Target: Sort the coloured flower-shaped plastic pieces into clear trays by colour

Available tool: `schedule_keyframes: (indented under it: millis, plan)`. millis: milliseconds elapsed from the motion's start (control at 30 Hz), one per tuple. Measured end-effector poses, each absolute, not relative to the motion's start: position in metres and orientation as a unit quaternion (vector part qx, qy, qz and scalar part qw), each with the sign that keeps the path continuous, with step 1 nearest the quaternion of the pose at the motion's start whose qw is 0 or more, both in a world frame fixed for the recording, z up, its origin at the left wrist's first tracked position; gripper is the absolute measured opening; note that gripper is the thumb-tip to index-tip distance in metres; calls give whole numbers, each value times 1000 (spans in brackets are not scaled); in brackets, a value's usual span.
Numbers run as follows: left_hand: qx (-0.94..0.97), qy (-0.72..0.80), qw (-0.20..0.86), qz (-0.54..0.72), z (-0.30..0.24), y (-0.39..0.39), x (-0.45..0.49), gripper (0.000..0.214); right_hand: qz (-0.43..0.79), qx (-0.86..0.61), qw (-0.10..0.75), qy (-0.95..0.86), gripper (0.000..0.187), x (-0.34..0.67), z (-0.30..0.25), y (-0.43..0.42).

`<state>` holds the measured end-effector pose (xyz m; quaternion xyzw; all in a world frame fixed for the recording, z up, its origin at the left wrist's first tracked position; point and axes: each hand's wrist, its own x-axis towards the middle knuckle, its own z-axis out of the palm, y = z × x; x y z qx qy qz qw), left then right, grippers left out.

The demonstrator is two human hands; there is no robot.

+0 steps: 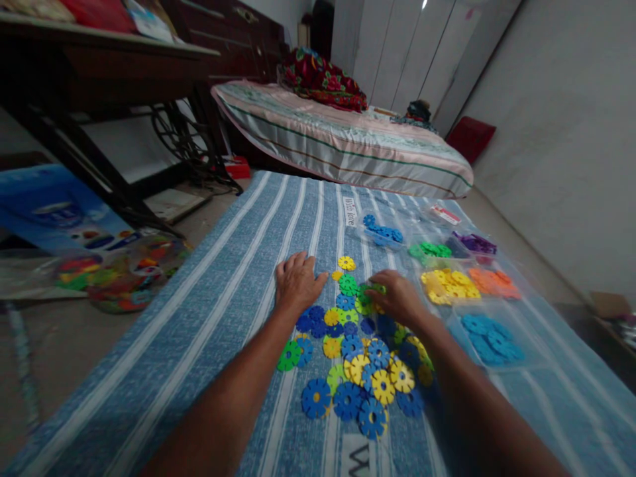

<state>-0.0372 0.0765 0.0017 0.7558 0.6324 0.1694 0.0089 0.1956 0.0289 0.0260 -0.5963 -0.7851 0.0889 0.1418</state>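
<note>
My left hand (298,283) rests palm down on the striped cloth (238,265), fingers stretched out, left of a loose pile of plastic snowflake discs. My right hand (397,297) is at the pile's right side, its fingers closed on a green snowflake disc (376,289); the fingertips are partly hidden. Nearest to the hands lie another green disc (348,285), a yellow disc (346,264) and a blue disc (345,301). Larger blue discs (316,398) and yellow discs (383,387) overlap at the near side. My right forearm hides part of the pile.
Clear containers on the right hold sorted discs: yellow pieces (450,285), orange pieces (493,283), green pieces (430,250), purple pieces (476,243) and light blue pieces (491,339). Farther back is a tub of blue pieces (383,233). A bed (348,142) stands beyond, a sewing table (99,43) at left.
</note>
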Motion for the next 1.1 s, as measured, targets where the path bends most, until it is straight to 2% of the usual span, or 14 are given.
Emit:
schedule_keyframes:
  millis: [133,333,600,733,867,1000,1100]
  plan:
    - [755,630,10,181,1,77,-37,43,85,-605,111,-784,14,181,17,25]
    - [756,631,8,175,1,77,-37,44,78,-626,135,-764,14,182,13,24]
    - [756,632,4,170,3,76,-38,45,166,-637,251,-710,2,182,17,19]
    - [756,629,8,181,2,76,-38,43,191,-640,296,-683,13,194,31,24]
    - [755,633,9,171,3,76,-38,43,115,-676,344,-642,20,237,57,47]
    - [756,633,10,166,5,75,-37,43,-85,-729,404,-546,25,284,75,69]
    - [755,632,12,172,4,76,-37,44,-133,-722,390,-555,25,286,68,67]
